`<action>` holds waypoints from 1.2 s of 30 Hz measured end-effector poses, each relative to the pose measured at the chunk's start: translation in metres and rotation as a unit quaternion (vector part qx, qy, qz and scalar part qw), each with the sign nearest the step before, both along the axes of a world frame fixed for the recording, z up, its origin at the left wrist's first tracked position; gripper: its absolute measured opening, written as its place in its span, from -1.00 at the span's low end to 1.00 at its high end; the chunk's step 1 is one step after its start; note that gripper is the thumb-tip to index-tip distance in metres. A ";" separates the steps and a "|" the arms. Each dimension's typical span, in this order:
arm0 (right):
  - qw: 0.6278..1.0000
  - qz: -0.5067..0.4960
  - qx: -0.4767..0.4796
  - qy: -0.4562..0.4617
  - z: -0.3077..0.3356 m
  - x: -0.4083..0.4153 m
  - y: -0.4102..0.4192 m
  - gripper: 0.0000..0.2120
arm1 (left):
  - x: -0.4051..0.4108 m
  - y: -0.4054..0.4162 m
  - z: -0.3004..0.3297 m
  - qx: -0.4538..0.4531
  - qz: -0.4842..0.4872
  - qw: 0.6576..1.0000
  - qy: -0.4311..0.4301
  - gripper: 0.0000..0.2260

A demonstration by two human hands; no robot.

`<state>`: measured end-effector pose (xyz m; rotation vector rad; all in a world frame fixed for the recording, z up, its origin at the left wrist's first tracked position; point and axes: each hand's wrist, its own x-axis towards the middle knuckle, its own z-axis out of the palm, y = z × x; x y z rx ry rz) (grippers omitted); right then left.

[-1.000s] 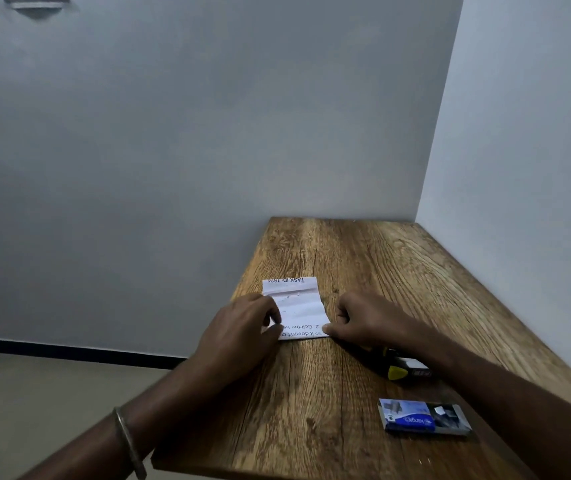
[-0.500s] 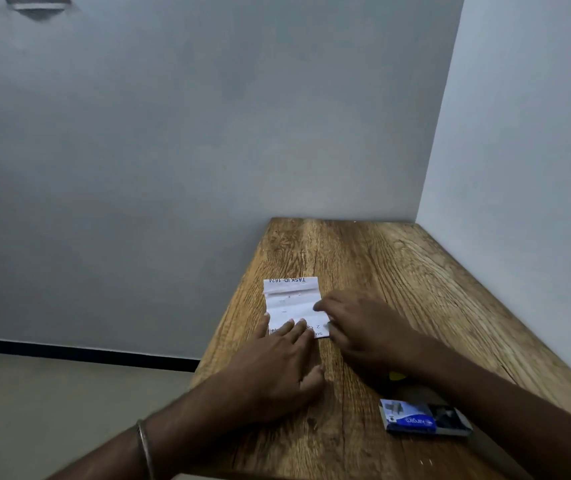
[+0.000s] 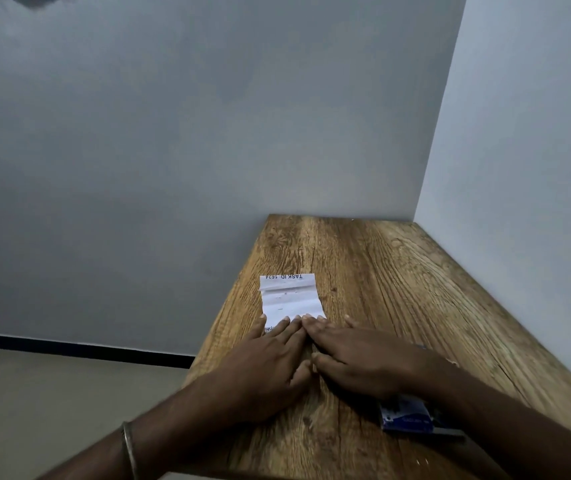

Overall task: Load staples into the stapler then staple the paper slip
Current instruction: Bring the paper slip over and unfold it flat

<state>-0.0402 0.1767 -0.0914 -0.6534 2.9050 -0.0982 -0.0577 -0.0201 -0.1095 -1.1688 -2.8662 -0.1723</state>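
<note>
Both hands lie flat, fingers straight, gripping nothing — left hand [image 3: 263,372] and right hand [image 3: 360,362] press the near end of the paper slip [image 3: 289,296] on the desk [image 3: 398,271]. The slip could skid or crumple if they push unevenly.

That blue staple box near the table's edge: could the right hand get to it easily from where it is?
Probably yes. The right hand lies flat with its fingertips on the paper slip, holding nothing, and the blue staple box sits just beside its wrist, partly under the forearm. Drawing the hand back should reach it; nothing blocks the way.
</note>
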 end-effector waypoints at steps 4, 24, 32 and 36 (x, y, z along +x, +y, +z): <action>1.000 0.000 0.005 -0.012 0.001 0.001 0.001 -0.25 | 0.000 -0.001 -0.002 -0.009 0.000 1.000 0.005 -0.39; 0.996 -0.003 0.087 -0.009 0.014 0.000 0.015 -0.40 | 0.004 -0.038 0.002 -0.045 0.031 0.999 0.003 -0.44; 0.997 -0.024 0.046 0.056 0.019 -0.008 0.021 -0.55 | 0.003 -0.037 -0.003 -0.011 0.032 0.999 0.000 -0.45; 0.980 0.001 0.046 0.195 0.024 -0.025 0.006 -0.64 | 0.004 -0.036 -0.003 0.042 0.046 0.998 0.008 -0.50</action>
